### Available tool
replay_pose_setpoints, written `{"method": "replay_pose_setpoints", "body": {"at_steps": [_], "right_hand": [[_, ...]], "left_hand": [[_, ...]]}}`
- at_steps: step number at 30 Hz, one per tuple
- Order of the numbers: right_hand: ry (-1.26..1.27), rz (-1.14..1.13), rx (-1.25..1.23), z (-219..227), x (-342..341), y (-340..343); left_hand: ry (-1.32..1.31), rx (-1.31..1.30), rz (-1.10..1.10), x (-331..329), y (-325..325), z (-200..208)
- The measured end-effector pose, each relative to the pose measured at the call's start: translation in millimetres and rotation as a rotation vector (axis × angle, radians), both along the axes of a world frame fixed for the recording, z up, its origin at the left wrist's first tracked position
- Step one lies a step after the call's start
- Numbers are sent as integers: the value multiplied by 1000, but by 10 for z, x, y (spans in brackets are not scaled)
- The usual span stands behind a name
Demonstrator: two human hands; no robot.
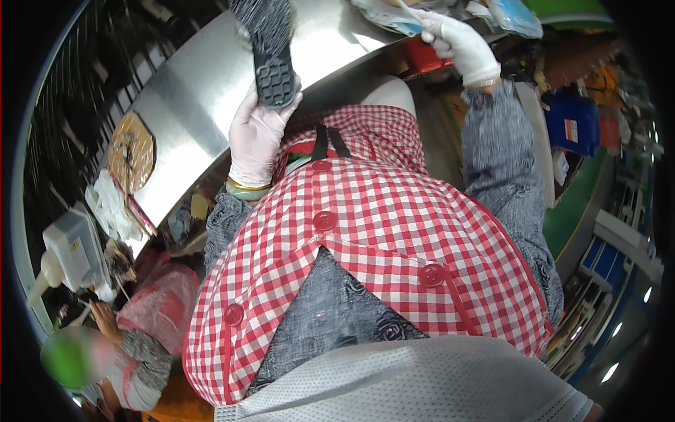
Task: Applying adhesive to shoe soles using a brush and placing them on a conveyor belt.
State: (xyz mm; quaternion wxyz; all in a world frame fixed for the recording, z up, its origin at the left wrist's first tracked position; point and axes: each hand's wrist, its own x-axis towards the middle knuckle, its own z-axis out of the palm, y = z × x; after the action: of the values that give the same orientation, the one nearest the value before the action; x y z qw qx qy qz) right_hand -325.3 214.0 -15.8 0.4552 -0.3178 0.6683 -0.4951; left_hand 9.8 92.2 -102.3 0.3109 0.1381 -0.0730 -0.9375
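Note:
My left hand [259,133], in a white glove, grips the near end of a black shoe [273,70]. Its sole with blocky tread faces up, and grey fuzzy material shows along its side. The far end of the shoe is blurred and cut off by the top edge. My right hand [457,43], also gloved in white, is at the upper right with curled fingers. A thin white strip [409,10] runs from its fingertips over a heap of plastic-wrapped packs [385,15].
A metal worktable [197,105] curves across the front, bearing a round brown taped piece [131,152]. Dark hanging strands line the far left. Another person [151,330] works at lower left beside a grey box-shaped device [74,246]. A blue container [573,123] stands at right.

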Motion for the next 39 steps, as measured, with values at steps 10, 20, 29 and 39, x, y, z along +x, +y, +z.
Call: {"method": "replay_pose_setpoints", "body": {"at_steps": [10,20,29,39], "right_hand": [[578,222,-45,-369,1166,-496],[1242,292,-92,-168,1643,190],[1158,121,-262,-140,1500,-433],[1127,285,-207,-134,1479,-64]], "left_hand": [[-135,-79,-82,160,106,194],[-13,67,-64,178,111,46],[3,1,-156,98,170,97],[-35,145,-78,77,174,12]]}}
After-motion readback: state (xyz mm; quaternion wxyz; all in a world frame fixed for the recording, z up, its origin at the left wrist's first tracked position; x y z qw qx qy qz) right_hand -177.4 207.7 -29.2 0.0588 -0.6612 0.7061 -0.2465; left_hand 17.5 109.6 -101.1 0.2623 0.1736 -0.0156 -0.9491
